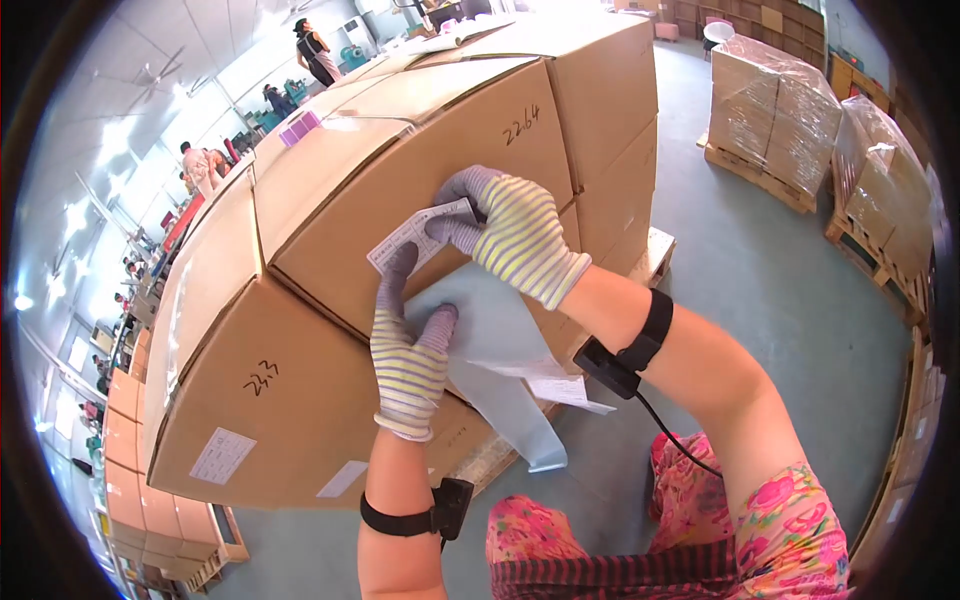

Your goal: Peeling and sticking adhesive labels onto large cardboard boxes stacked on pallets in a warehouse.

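Observation:
My right hand (525,235), in a grey-and-yellow striped glove with grey fingertips, pinches the right end of a white printed label (420,235). The label lies against the side of a large cardboard box (350,240). My left hand (412,350), gloved the same way, reaches up from below, its forefinger on the label's lower left edge. Between that hand's thumb and fingers runs a light blue backing sheet (490,315), which hangs down to the right in a long strip. White paper slips (560,390) show along its lower part.
The boxes stand stacked on a wooden pallet (490,455). A neighbouring box (300,400) carries white labels low on its side. A purple roll (298,127) sits on top. Film-wrapped pallet loads (775,115) stand at right. Other people (316,55) are in the background.

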Tool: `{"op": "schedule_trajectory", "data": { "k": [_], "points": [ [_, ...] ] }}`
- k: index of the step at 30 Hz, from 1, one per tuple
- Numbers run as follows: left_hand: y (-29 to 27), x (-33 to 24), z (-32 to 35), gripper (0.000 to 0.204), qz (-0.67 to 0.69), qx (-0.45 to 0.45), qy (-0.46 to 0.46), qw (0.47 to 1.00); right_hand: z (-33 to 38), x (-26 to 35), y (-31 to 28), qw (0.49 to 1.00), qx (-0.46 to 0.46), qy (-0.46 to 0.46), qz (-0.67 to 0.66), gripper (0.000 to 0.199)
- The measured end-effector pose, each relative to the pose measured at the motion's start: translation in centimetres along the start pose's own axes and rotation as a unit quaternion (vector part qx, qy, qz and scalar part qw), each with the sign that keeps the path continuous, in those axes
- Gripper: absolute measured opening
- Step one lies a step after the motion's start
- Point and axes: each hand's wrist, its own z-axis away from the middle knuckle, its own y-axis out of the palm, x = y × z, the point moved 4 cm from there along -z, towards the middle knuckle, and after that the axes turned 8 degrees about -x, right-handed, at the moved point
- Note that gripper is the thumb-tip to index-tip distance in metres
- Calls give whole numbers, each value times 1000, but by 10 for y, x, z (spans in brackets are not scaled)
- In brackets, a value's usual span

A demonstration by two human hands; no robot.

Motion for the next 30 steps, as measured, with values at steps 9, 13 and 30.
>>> {"op": "schedule_trajectory", "data": {
  "k": [9, 13, 30],
  "points": [
    [-7, 42, 35, 48, -23, 59, -145, 987, 13, -45, -30, 991, -64, 85, 87, 79],
    [-19, 85, 66, 52, 103, 8, -272, 957, 97, -65, -19, 948, 227, 203, -92, 77],
    [40, 208, 140, 35, 217, -97, -459, 856, 217, -120, -52, 798, 495, 257, -228, 41]
  ]
}}
